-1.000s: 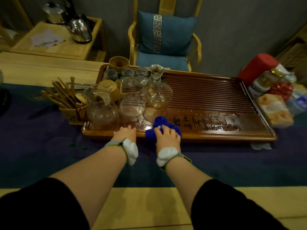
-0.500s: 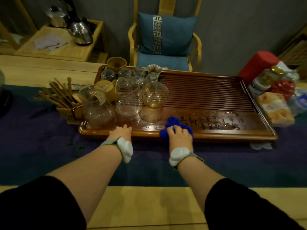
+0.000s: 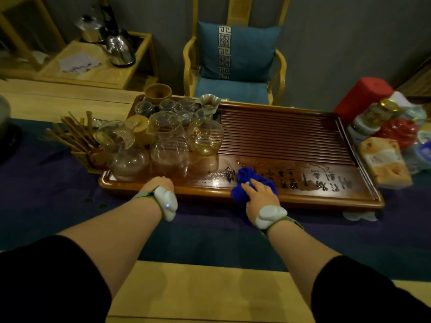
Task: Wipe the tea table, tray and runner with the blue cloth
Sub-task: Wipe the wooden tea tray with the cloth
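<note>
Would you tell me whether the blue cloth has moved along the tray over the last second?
Yes. The blue cloth has slid rightward along the tray's front ledge, from beside the glass pitchers onto the carved characters, under the right hand.

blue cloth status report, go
Right hand pressing blue cloth on tray front strip. Left hand bracing tray edge. Glassware crowds left.

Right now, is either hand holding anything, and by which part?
The right hand presses the bunched blue cloth from on top against the tray. The left hand rests on the tray's front rim, holding nothing.
</note>
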